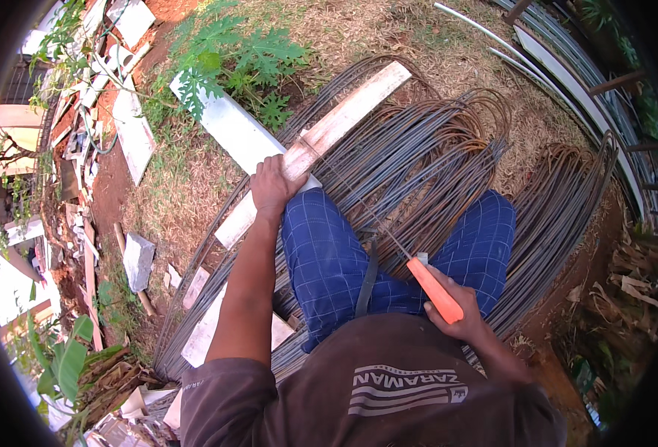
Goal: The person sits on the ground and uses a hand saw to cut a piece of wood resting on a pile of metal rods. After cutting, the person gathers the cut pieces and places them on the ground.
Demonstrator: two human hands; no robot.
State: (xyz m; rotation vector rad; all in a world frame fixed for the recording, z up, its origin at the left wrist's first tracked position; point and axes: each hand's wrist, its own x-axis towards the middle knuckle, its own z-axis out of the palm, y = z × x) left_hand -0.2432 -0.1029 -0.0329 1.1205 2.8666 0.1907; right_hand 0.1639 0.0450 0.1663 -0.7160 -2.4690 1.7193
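We have both hands busy here. Our left hand (271,186) is closed over a pale wooden plank (351,110), just beyond the left knee, while our right hand (455,302) grips the orange handle (437,290) of a saw (420,268), low between the thighs. The plank lies slantwise over a white board (228,127) and a heap of bent metal rods (426,153), its far end up and to the right. The saw's thin blade (392,236) slants up and left and seems to meet the plank near the left hand, though we cannot tell how deep.

We judge the plank stiff and fairly light, its face dry enough not to slip; but the rods beneath look springy, so it may rock. We would hold it firmly across its width, fingertips well away from the blade. The blade looks thin enough to flex or bind if twisted, so we would take the saw by its handle alone, wrist straight.
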